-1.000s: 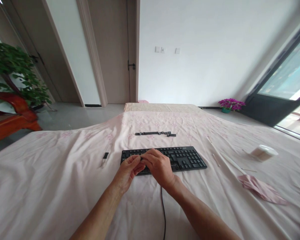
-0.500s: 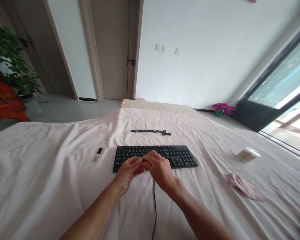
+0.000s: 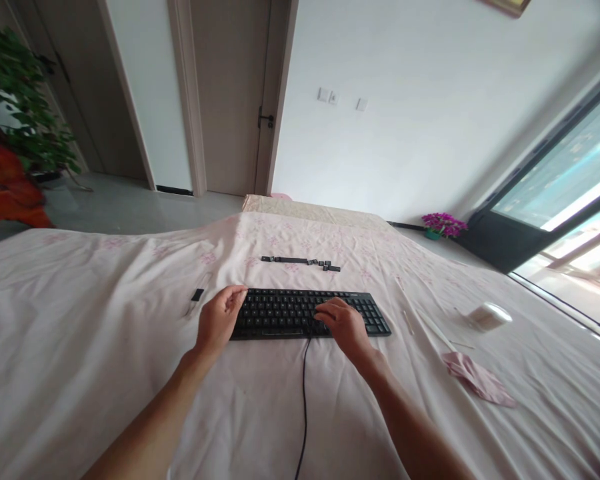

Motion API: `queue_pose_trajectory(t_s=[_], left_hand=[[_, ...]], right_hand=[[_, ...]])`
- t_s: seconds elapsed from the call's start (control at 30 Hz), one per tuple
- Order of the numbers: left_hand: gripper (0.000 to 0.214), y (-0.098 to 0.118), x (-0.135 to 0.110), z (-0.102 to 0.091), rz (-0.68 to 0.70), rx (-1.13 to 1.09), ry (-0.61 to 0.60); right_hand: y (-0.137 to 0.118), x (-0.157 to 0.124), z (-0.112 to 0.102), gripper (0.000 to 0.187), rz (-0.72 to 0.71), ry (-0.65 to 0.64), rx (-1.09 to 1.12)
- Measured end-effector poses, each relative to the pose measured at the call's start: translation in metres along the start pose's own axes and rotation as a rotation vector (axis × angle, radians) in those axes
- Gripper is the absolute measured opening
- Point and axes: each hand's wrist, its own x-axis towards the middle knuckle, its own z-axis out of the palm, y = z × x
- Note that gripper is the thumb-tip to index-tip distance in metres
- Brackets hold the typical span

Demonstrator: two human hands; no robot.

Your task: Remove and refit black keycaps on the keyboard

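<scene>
A black keyboard (image 3: 300,312) lies on a pink sheet (image 3: 105,320), its cable (image 3: 303,393) running toward me. My left hand (image 3: 220,320) curls round the keyboard's left end, thumb on top. My right hand (image 3: 344,323) rests on the keys right of the middle, fingers bent over them. A row of loose black keycaps (image 3: 300,261) lies beyond the keyboard.
A small black tool (image 3: 197,295) sits left of the keyboard. A pink cloth (image 3: 477,380), thin sticks (image 3: 433,327) and a white round container (image 3: 487,316) are on the right. Doors, a plant and a glass door surround the bed.
My hands, pinched together over the keyboard's middle before, have parted: the left went to the keyboard's left end, the right onto the keys at right. The view shifted slightly.
</scene>
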Motion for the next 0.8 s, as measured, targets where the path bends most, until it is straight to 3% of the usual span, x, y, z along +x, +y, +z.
queue_pose_trajectory(t_s=[0.07,0.23,0.8], left_hand=[[0.028,-0.019,0.005,-0.004,0.054,0.158,0.063],[0.028,-0.045,0.008,-0.002,0.134,0.271,0.059],[0.026,-0.042,0.007,-0.003,0.127,0.311,0.0]], right_hand=[[0.003,-0.005,0.004,0.016,-0.016,-0.045,-0.074],[0.0,-0.011,0.011,0.017,-0.089,-0.086,-0.252],[-0.012,-0.004,0.007,0.015,-0.246,-0.168,-0.504]])
